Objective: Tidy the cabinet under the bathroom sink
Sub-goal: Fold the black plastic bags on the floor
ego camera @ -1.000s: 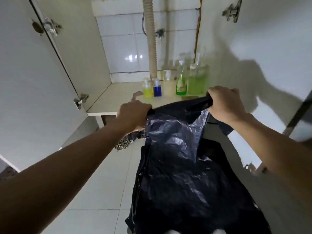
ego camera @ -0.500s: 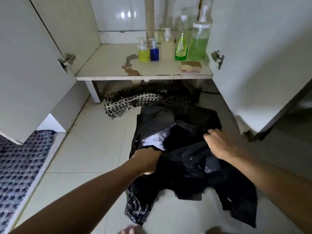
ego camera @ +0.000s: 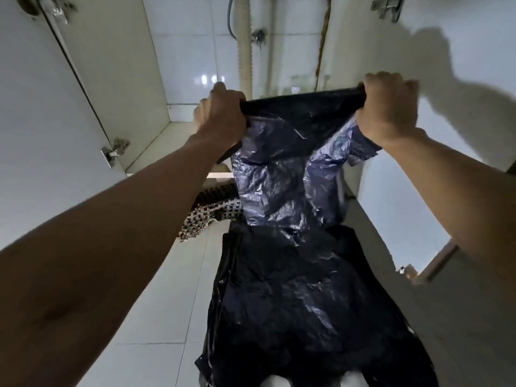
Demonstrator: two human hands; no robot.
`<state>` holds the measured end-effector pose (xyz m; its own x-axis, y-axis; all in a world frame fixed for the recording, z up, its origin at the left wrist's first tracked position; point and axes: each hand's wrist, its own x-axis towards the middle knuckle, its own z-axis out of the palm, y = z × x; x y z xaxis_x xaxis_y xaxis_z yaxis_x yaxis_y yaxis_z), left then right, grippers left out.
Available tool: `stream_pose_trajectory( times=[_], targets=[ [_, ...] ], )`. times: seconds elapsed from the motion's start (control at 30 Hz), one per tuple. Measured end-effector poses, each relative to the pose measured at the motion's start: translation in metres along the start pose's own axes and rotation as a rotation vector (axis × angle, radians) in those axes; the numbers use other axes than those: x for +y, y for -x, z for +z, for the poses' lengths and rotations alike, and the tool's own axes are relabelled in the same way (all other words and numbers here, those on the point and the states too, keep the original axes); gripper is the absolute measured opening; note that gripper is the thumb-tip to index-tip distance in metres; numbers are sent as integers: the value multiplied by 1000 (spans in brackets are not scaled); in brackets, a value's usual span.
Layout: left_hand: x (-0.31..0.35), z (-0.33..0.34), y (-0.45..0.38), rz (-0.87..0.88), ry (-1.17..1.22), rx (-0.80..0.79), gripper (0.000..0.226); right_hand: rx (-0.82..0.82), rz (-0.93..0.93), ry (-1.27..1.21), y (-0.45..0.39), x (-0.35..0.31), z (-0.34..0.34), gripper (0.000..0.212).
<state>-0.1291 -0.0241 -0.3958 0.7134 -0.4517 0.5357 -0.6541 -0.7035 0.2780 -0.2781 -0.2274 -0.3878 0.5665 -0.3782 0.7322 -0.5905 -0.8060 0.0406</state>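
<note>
A large black plastic bag (ego camera: 293, 275) hangs in front of me, stretched out between both fists. My left hand (ego camera: 222, 115) grips its top edge at the left corner. My right hand (ego camera: 388, 107) grips the same edge at the right corner. The bag drops down to the floor tiles near my feet and hides most of the cabinet shelf (ego camera: 156, 152) behind it. The bottles on the shelf are hidden.
Both white cabinet doors stand open, the left door (ego camera: 42, 129) and the right door (ego camera: 460, 79). A ribbed drain hose (ego camera: 245, 51) runs down the tiled back wall. A checked woven mat (ego camera: 206, 216) lies on the floor under the shelf.
Half a second ago the bag lay crumpled on the floor under both hands. Both hands have since lifted it by its top edge and spread it out in front of the cabinet.
</note>
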Motion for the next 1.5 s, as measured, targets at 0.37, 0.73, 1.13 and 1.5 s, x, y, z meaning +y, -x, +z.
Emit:
stream_pose_trajectory(
  times=[0.37, 0.73, 1.13, 1.5],
  targets=[
    [-48, 54, 123, 523, -177, -391, 41, -352, -215, -207, 127, 28, 35, 31],
    [-70, 160, 266, 243, -318, -1038, 52, -1092, -141, 36, 300, 28, 106, 59],
    [-73, 171, 310, -151, -337, -1246, 91, -1579, 38, 136, 335, 13, 102, 93],
    [-104, 151, 284, -915, 243, -1060, 72, -1150, 964, -267, 341, 79, 120, 92]
  ],
)
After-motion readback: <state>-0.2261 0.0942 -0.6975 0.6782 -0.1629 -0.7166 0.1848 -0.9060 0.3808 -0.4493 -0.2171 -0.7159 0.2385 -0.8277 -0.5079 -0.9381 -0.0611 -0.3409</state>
